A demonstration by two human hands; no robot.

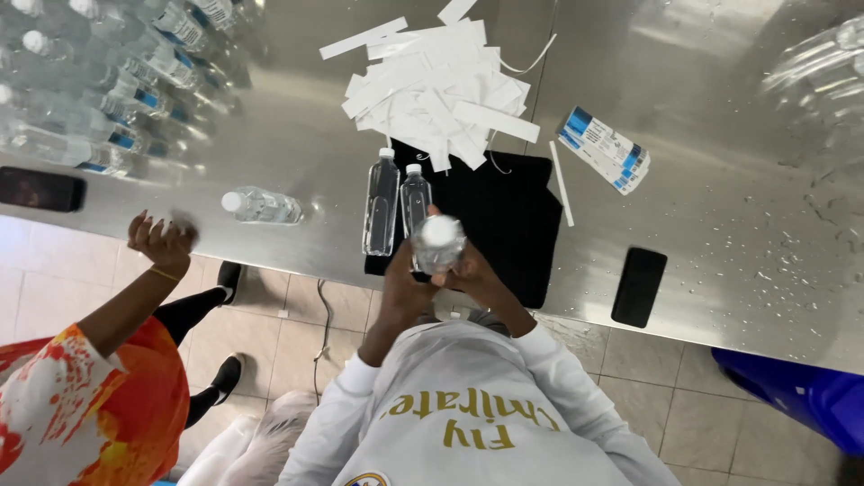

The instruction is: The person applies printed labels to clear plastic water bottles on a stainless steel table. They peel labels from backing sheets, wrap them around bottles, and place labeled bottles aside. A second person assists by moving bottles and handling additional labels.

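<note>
My left hand (401, 290) and my right hand (478, 275) both grip a small clear plastic bottle (438, 243) with a white cap, held upright over the near edge of a black cloth (508, 211). Two more clear bottles (381, 203) (414, 196) lie side by side on that cloth just beyond my hands, caps pointing away. A heap of white paper strips (441, 90) lies behind the cloth.
The steel table (720, 234) carries a lone bottle (261, 205) lying on its side, a crowd of bottles (108, 90) at far left, blue-and-white labels (603, 148) and two black phones (639, 286) (40, 189). Another person's hand (162, 241) rests at the table edge. A blue bin (801, 391) stands at lower right.
</note>
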